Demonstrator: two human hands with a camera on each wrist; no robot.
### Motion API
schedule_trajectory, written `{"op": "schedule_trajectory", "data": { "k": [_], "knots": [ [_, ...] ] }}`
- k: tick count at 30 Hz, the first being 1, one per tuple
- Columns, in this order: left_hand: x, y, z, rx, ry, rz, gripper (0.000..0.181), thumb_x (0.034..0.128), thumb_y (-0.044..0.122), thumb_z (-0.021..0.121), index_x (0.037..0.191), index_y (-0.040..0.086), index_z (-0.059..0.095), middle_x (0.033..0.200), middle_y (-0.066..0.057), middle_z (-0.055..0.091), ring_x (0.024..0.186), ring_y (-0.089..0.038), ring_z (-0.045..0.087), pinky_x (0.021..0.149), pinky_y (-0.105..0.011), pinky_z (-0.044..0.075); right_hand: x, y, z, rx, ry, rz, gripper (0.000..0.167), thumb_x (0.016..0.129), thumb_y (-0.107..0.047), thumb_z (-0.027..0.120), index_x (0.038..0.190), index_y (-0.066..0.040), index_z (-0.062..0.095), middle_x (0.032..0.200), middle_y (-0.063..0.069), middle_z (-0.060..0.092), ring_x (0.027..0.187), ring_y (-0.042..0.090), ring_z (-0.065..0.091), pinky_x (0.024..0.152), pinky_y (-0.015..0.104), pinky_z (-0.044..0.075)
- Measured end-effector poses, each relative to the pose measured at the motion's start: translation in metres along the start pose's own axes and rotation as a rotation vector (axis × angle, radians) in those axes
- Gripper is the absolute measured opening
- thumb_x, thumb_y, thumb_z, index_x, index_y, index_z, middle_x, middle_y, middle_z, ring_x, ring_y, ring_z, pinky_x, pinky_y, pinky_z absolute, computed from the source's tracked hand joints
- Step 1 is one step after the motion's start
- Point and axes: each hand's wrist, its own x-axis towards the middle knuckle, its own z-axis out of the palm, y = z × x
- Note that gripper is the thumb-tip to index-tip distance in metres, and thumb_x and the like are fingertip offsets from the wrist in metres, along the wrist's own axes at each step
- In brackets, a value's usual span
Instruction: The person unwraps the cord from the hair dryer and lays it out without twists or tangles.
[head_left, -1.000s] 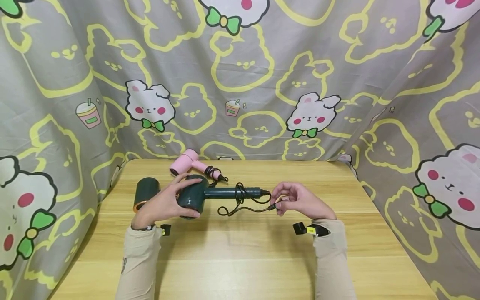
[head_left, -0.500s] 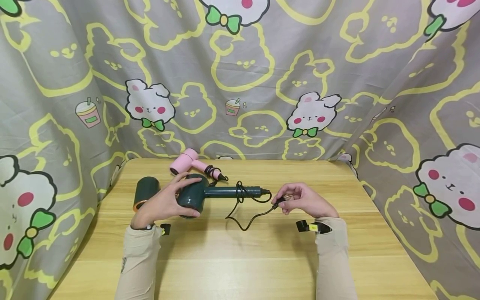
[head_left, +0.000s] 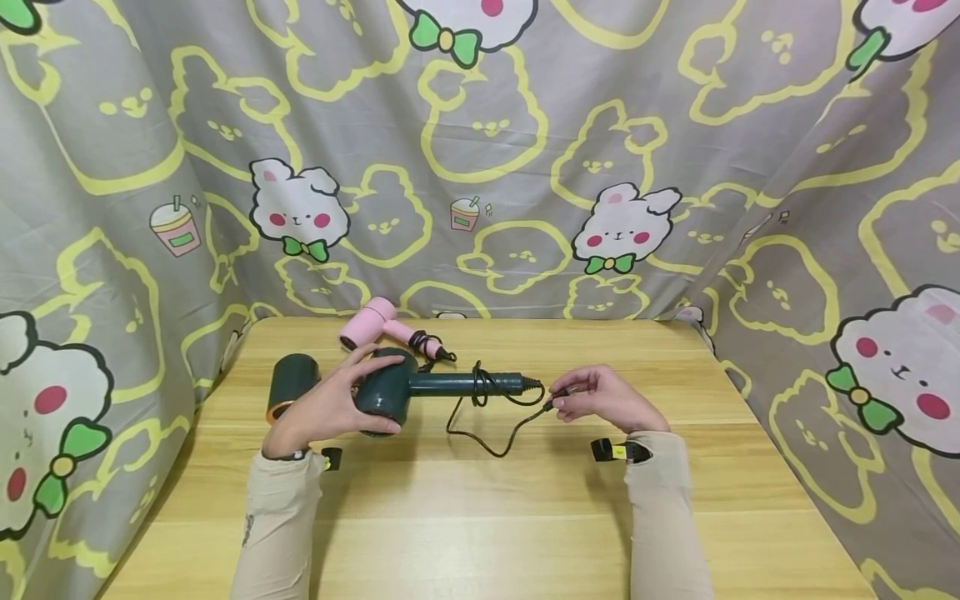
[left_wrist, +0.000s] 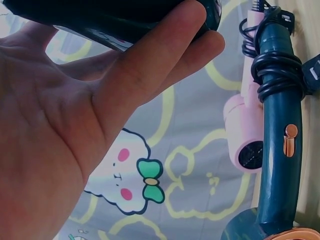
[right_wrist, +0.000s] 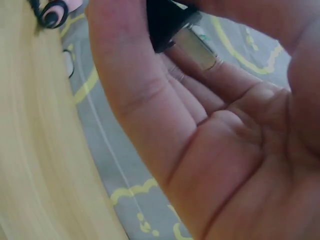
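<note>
Curtained-off recording booth, by the look of it; building type cannot be told. Grey rabbit-print cloth (head_left: 491,92) hung on 3 sides, close round 1 wood-grain table (head_left: 480,533). 2 wrist cameras (head_left: 602,450) suggest filming.

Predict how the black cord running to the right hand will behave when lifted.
The cord is probably floppy: it curves loosely towards the right hand. It may hold some kinks, given its tight bends. Pulled hard, it could tug the dark green handle it wraps around.
</note>
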Motion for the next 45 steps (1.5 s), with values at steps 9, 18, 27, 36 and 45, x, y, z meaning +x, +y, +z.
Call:
{"op": "schedule_trajectory", "data": {
  "k": [9, 18, 27, 36, 45],
  "knots": [
    [0.001, 0.001, 0.0, 0.013, -0.001, 0.0, 0.098, 0.0666, 0.053, 0.095, 0.152, 0.033, 0.051, 0.171, -0.011, 0.021, 0.137, -0.046, 0.052, 0.1, -0.057, 0.052, 0.009, 0.006, 0.008, -0.011, 0.102, 0.06, 0.031, 0.091, -0.006, 0.077, 0.116, 0.011, 0.069, 0.094, 0.009, 0.078, 0.086, 0.025, 0.078, 0.082, 0.043, 0.063],
    [0.002, 0.001, 0.002, -0.001, -0.005, 0.007, 0.098, 0.0659, 0.053, 0.095, 0.151, 0.032, 0.052, 0.169, -0.013, 0.023, 0.129, -0.042, 0.058, 0.096, -0.052, 0.054, 0.023, 0.012, 0.015, 0.152, 0.179, 0.07, 0.031, 0.1, -0.003, 0.064, 0.123, 0.019, 0.06, 0.094, 0.008, 0.075, 0.084, 0.018, 0.077, 0.081, 0.031, 0.062],
    [0.001, 0.001, 0.002, 0.03, -0.009, -0.01, 0.098, 0.0668, 0.057, 0.094, 0.152, 0.035, 0.05, 0.169, -0.014, 0.023, 0.13, -0.045, 0.057, 0.098, -0.056, 0.053, 0.03, 0.01, 0.024, 0.215, 0.252, 0.038, 0.04, 0.1, -0.001, 0.061, 0.135, 0.018, 0.056, 0.117, 0.013, 0.073, 0.094, 0.013, 0.076, 0.089, 0.028, 0.06],
    [0.001, 0.0, 0.003, 0.017, -0.009, -0.007, 0.098, 0.0664, 0.057, 0.094, 0.152, 0.034, 0.051, 0.17, -0.012, 0.022, 0.133, -0.045, 0.056, 0.099, -0.056, 0.053, 0.027, 0.001, 0.026, 0.456, 0.248, -0.141, 0.041, 0.101, 0.007, 0.057, 0.139, 0.021, 0.05, 0.112, 0.007, 0.075, 0.103, 0.016, 0.076, 0.095, 0.029, 0.057],
    [0.001, 0.002, 0.002, 0.028, -0.013, 0.003, 0.097, 0.0668, 0.057, 0.093, 0.152, 0.035, 0.051, 0.167, -0.015, 0.026, 0.131, -0.044, 0.056, 0.098, -0.055, 0.053, 0.018, -0.014, 0.028, 0.626, 0.205, -0.288, 0.03, 0.098, 0.01, 0.06, 0.122, -0.002, 0.073, 0.121, 0.009, 0.071, 0.11, 0.02, 0.075, 0.099, 0.031, 0.055]
  ]
}}
